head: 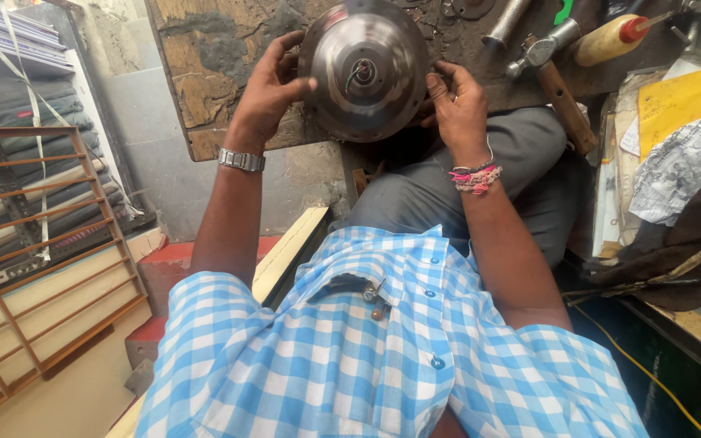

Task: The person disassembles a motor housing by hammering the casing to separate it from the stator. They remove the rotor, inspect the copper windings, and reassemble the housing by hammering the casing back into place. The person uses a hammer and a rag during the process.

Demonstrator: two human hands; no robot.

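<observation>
Fan motor housing (364, 71), round and dark, sits at twelve o'clock on the worn wooden bench (204, 73), my left hand (272, 89) and right hand (458, 105) clamped on opposite rims to steady it, hammer (552, 77) at two o'clock.

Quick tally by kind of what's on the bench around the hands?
Round metal motor housing, held by left hand and right hand: 1
Hammer: 1
Yellow bottle with red cap: 1
Total: 3
</observation>
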